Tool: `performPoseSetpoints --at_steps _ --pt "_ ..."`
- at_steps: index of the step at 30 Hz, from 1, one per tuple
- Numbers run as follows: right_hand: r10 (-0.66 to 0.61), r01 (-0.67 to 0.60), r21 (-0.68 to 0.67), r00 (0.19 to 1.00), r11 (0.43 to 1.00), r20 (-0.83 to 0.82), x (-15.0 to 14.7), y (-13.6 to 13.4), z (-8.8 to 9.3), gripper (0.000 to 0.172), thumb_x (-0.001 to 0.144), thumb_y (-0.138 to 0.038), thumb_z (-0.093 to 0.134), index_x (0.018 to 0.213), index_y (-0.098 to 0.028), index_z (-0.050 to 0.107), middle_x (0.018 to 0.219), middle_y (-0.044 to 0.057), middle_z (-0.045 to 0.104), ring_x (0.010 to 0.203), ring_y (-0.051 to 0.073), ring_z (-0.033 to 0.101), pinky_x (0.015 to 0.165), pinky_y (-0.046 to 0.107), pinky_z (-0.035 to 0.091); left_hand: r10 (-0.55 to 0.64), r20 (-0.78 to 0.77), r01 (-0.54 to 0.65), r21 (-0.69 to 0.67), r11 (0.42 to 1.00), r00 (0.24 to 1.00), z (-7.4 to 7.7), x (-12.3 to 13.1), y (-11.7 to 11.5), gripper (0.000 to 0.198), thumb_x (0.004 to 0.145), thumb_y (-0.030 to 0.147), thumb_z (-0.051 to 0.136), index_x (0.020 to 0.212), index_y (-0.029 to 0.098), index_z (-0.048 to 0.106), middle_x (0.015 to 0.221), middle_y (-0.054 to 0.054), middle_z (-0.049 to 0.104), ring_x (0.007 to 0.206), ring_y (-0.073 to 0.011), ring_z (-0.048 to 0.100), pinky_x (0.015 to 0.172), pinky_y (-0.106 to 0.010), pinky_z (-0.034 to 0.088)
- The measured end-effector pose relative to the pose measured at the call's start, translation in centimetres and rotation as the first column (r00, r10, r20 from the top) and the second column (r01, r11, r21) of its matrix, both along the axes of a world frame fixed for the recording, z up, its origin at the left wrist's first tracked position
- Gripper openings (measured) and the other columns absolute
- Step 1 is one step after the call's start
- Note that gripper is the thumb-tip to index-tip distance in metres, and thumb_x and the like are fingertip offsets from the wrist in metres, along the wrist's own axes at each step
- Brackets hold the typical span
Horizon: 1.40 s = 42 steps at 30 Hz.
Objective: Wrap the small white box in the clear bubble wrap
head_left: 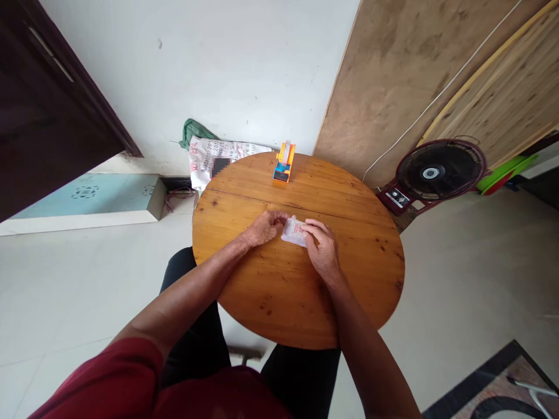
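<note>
A small flat package (pixel 295 231) in whitish, translucent wrapping that looks like bubble wrap lies on the round wooden table (pixel 279 297). Reddish print shows near its upper middle. My left hand (pixel 266 228) is closed, with thumb and fingertips pinched at the package's upper left corner. From the other side, my right hand (pixel 322 247) grips the package's right part, fingers bent over its top and the thumb on the near side. What is inside the wrapping cannot be made out. Farther back on the table stands an orange and blue tape dispenser (pixel 285 163) with a roll of tape.
A black round fan (pixel 432 171) stands beyond the table's right side. Behind the table's far left edge lie a printed white sack (pixel 201 160) and a green bag (pixel 196 131). A pale blue step (pixel 87 195) runs along the wall at left. A patterned mat (pixel 493 390) lies lower right.
</note>
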State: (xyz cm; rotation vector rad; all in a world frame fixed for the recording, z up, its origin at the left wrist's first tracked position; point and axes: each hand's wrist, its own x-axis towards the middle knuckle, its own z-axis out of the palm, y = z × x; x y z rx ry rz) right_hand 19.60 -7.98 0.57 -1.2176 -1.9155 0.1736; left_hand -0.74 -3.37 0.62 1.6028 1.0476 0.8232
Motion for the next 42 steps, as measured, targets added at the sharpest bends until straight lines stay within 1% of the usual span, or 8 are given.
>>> performPoseSetpoints --at_steps 5,10,16,22,27,35,39,42 --pt "0.007 -0.005 -0.026 0.999 1.0 0.052 0.0 -0.1 0.0 0.034 0.089 -0.032 0.058 0.12 -0.024 0.068 0.13 0.011 0.067 0.12 0.028 0.061 0.105 0.047 0.047 -0.01 0.0 0.01 0.019 1.0 1.0 0.0 0.0 0.0 0.038 0.07 0.005 0.045 0.098 0.01 0.07 0.075 0.001 0.066 0.066 -0.0089 0.054 0.066 -0.019 0.042" --pt "0.0 0.002 -0.034 0.998 0.999 0.066 -0.1 0.0 -0.1 0.029 0.091 -0.032 0.057 0.115 -0.023 0.071 0.125 0.011 0.07 0.115 0.028 0.063 0.101 0.046 0.047 -0.01 0.001 0.01 0.026 1.0 1.0 0.3 0.0 -0.2 0.036 0.07 0.006 0.047 0.097 0.01 0.07 0.071 0.002 0.062 0.061 -0.0081 0.049 0.059 -0.019 0.038" --pt "-0.059 0.06 -0.029 0.997 0.998 0.046 -0.4 0.0 0.0 0.021 0.091 -0.031 0.057 0.103 -0.027 0.074 0.116 0.006 0.074 0.105 0.025 0.067 0.095 0.043 0.047 -0.01 0.045 0.011 -0.024 1.0 0.999 1.0 0.1 -0.6 0.041 0.067 0.005 0.049 0.101 0.01 0.071 0.069 0.003 0.061 0.057 -0.0069 0.047 0.055 -0.017 0.037" --pt "-0.066 0.066 0.014 0.997 0.998 0.03 -0.2 0.1 0.0 0.02 0.092 -0.026 0.054 0.093 -0.027 0.075 0.108 0.004 0.077 0.1 0.024 0.07 0.091 0.042 0.046 -0.015 0.08 0.016 -0.009 1.0 0.997 0.6 0.4 -0.7 0.041 0.067 0.005 0.05 0.101 0.01 0.071 0.072 0.002 0.063 0.059 -0.0065 0.049 0.057 -0.017 0.038" --pt "-0.069 0.068 0.022 0.997 0.997 0.039 -0.2 0.0 0.0 0.022 0.092 -0.024 0.052 0.093 -0.027 0.074 0.108 0.004 0.077 0.099 0.024 0.07 0.091 0.042 0.045 -0.021 0.074 0.022 -0.012 1.0 0.997 0.6 0.4 -0.6 0.04 0.067 0.006 0.051 0.102 0.01 0.071 0.075 0.001 0.065 0.06 -0.007 0.051 0.057 -0.017 0.039" --pt "-0.079 0.079 0.043 0.997 0.996 -0.012 -0.1 0.0 0.3 0.025 0.095 -0.026 0.045 0.095 -0.025 0.071 0.109 0.007 0.076 0.102 0.024 0.069 0.094 0.043 0.047 -0.022 0.083 0.026 -0.051 0.998 0.996 1.4 0.5 -0.8 0.036 0.067 0.006 0.052 0.098 0.011 0.072 0.077 0.0 0.068 0.06 -0.007 0.052 0.057 -0.017 0.039" --pt "-0.066 0.067 0.053 0.998 0.996 -0.025 -0.1 -0.2 0.5 0.017 0.092 -0.032 0.056 0.099 -0.025 0.07 0.114 0.008 0.074 0.106 0.026 0.068 0.097 0.044 0.046 -0.04 0.081 0.042 -0.034 0.999 0.996 1.2 0.4 -0.7 0.038 0.068 0.007 0.051 0.1 0.01 0.072 0.078 -0.001 0.067 0.063 -0.0081 0.054 0.058 -0.018 0.041" --pt "-0.072 0.071 0.008 0.997 0.997 0.029 -0.3 -0.2 0.4 0.021 0.087 -0.034 0.062 0.104 -0.026 0.07 0.121 0.008 0.072 0.111 0.027 0.065 0.099 0.045 0.045 -0.045 0.06 0.045 -0.001 0.999 0.997 0.7 0.2 -0.5 0.041 0.069 0.007 0.051 0.103 0.01 0.072 0.078 -0.001 0.066 0.063 -0.0081 0.053 0.058 -0.018 0.041"
